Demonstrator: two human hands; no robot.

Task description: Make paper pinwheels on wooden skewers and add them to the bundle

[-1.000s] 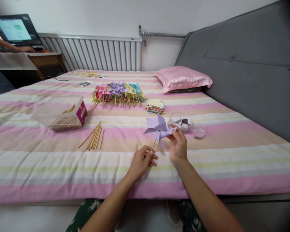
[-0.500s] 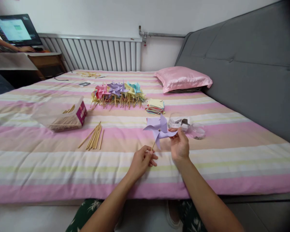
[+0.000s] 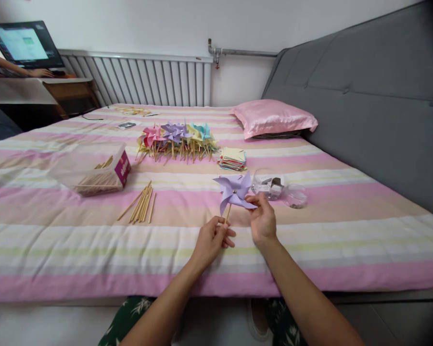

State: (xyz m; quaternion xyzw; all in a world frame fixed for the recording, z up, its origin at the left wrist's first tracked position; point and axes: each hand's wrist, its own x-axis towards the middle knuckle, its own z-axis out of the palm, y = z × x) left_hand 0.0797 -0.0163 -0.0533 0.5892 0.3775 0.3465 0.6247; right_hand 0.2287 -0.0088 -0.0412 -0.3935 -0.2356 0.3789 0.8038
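Observation:
A lilac paper pinwheel [image 3: 234, 191] on a thin wooden stick is held upright, tilted slightly, above the front part of the bed. My left hand [image 3: 213, 238] is closed around the lower stick, thumb and forefinger pinching it. At the pinwheel's right side, my right hand [image 3: 263, 218] has its fingertips on the tip of one blade. Just behind my right hand stand a clear round tub [image 3: 267, 182] with small pieces inside and a clear round lid [image 3: 296, 196]. Behind the pinwheel lies a stack of coloured paper squares [image 3: 232, 158].
Loose wooden sticks [image 3: 141, 204] lie at the left, beside a clear plastic box [image 3: 90, 178] of sticks. Several finished pinwheels [image 3: 176, 139] lie in a pile farther back. A pink pillow [image 3: 274, 117] rests near the grey headboard [image 3: 364, 96]. Another person's hand [image 3: 39, 73] is by a monitor [image 3: 23, 45].
The pinwheel's head has turned and shifted a little left. My right hand has moved slightly left and down with the blade, while my left hand stays in place on the stick.

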